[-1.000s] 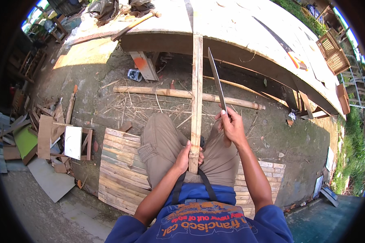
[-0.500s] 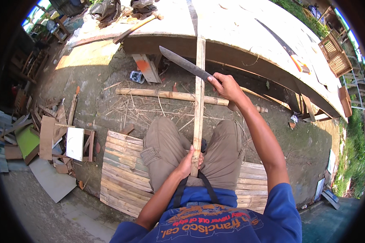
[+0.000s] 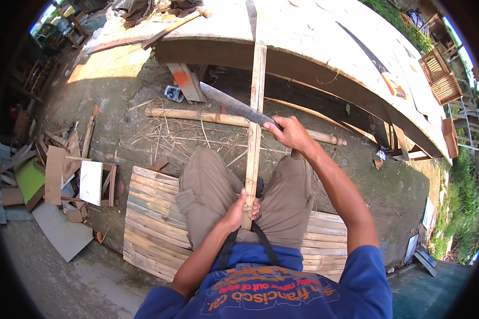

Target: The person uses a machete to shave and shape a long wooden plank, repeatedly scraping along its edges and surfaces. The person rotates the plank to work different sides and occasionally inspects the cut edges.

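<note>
My left hand [image 3: 239, 212] is closed round the near end of a long bamboo strip [image 3: 254, 133], just above my lap. The strip runs away from me between my knees, its far end at the edge of the work table. My right hand [image 3: 288, 132] grips the handle of a machete [image 3: 229, 104]; the fingers hide most of that handle. Its long dark blade points to the far left and lies across the strip, about midway along it. Whether the edge bites into the bamboo, I cannot tell.
On the pale table [image 3: 303, 37] ahead lie a hammer [image 3: 175, 27] and a handsaw [image 3: 372, 58] with an orange handle. A bamboo pole [image 3: 197, 116] and shavings cover the ground before my knees. Scrap boards [image 3: 64, 181] pile up at left. Bamboo slats [image 3: 154, 223] are under me.
My right hand has drawn the machete nearer to me along the strip. The whole strip and my left hand sit slightly farther left in view.
</note>
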Action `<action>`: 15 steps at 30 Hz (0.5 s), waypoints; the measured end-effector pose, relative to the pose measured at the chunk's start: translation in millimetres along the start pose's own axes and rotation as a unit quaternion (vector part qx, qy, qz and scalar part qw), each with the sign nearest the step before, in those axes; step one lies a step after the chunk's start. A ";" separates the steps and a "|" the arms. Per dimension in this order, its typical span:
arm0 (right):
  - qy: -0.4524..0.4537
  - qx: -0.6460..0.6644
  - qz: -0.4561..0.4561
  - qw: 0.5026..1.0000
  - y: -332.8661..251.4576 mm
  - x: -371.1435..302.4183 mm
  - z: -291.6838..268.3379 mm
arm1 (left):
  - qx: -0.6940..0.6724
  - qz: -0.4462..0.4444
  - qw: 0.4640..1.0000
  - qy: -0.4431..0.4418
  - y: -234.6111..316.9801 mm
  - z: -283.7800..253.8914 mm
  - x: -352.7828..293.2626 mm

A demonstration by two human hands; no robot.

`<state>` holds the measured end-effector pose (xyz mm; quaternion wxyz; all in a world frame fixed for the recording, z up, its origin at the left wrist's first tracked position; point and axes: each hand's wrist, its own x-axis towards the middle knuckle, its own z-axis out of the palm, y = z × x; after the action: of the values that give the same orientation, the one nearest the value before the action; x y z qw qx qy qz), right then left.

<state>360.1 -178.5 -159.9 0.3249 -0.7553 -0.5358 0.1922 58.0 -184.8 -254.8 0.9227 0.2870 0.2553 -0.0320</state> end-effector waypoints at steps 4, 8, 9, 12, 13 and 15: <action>-0.036 0.028 0.001 0.999 -4.3 -38.5 20.5 | -0.002 -0.006 1.000 -0.005 -2.7 -4.7 1.9; -0.044 0.013 0.038 0.998 -8.6 -71.5 36.2 | -0.001 0.007 1.000 0.008 -3.2 -4.4 1.4; -0.042 0.014 0.033 0.998 -9.5 -77.3 35.9 | 0.000 0.012 1.000 0.018 -3.4 -3.2 1.4; -0.008 0.045 0.046 0.998 -14.0 -79.7 29.6 | 0.017 0.021 0.999 0.046 -4.5 1.7 -0.8; 0.010 0.072 0.063 0.995 -15.2 -73.1 27.1 | 0.026 0.019 0.998 0.049 -4.5 1.1 -1.4; 0.048 0.113 0.097 0.988 -26.6 -59.1 15.4 | 0.045 0.015 0.998 0.051 -4.5 -0.1 -0.8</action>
<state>311.2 -223.6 -155.9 0.4133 -0.7703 -0.4187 0.2461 56.4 -188.5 -256.8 0.8951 0.3334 0.2957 -0.0149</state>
